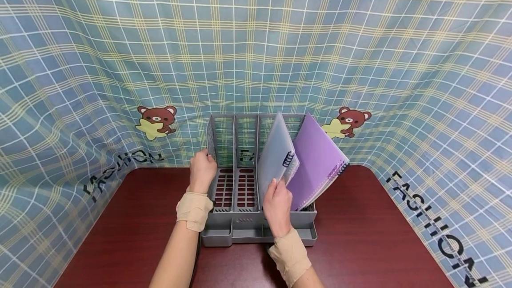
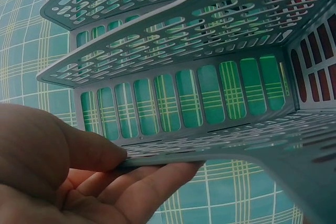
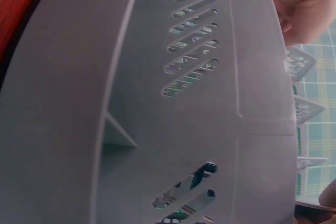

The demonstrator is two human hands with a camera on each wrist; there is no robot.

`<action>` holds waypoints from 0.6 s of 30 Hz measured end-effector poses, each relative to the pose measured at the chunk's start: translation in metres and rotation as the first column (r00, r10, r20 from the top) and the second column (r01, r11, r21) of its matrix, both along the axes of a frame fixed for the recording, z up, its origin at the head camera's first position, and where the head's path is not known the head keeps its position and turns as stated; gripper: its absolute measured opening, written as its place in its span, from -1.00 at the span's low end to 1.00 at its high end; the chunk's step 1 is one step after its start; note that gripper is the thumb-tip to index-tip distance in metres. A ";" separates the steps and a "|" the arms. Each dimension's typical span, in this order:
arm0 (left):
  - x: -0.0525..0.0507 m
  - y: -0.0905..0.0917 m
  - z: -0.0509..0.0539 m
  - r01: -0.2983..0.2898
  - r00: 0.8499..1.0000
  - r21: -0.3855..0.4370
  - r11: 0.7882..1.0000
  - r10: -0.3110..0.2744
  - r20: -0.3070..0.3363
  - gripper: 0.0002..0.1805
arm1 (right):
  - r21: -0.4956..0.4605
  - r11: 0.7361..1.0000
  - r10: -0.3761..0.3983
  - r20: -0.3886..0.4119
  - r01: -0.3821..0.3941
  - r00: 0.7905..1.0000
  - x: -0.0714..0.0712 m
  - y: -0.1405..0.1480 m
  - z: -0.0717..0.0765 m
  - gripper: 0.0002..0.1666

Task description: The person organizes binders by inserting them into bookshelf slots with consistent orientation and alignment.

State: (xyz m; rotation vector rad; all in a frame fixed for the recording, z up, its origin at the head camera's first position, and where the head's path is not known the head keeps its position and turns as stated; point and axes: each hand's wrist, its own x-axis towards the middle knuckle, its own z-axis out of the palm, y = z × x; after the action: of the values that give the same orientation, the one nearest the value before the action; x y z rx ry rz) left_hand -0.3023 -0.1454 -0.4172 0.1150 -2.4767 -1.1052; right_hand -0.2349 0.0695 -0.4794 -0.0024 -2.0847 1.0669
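Observation:
A grey desktop file organizer (image 1: 246, 220) with perforated dividers stands upright on the table. My left hand (image 1: 202, 171) grips its left side panel, and in the left wrist view the thumb lies above the panel's edge (image 2: 163, 159) with the fingers beneath. In my right hand (image 1: 277, 203) is a spiral notebook with a translucent cover (image 1: 276, 146), pinched at its lower near edge. That notebook stands inside the organizer, right of the middle. Beside it a purple spiral notebook (image 1: 314, 159) leans rightward in the rightmost part. The right wrist view mostly shows the organizer's front wall (image 3: 262, 77).
Shallow front trays (image 1: 218, 234) run along the organizer's near side. Two slots at its left show bare grid floors (image 1: 245, 190). The dark red table (image 1: 372, 230) extends on both sides. A plaid curtain (image 1: 248, 48) hangs behind and around it.

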 end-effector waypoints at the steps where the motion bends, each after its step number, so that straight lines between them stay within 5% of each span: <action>1: 0.000 0.000 0.000 -0.001 1.000 -0.002 1.000 0.001 0.001 -0.70 | 0.002 1.000 -0.002 0.003 0.002 1.000 -0.001 0.000 -0.001 -0.75; 18: -0.001 -0.001 -0.002 0.004 1.000 0.007 1.000 -0.004 -0.008 -0.66 | -0.011 1.000 0.015 0.034 -0.014 0.999 -0.003 -0.001 -0.005 -0.75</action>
State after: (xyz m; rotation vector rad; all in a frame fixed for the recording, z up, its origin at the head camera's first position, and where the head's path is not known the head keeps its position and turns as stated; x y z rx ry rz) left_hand -0.3031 -0.1466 -0.4194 0.1074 -2.4676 -1.1144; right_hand -0.2378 0.0681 -0.4843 -0.0108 -2.1122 1.0941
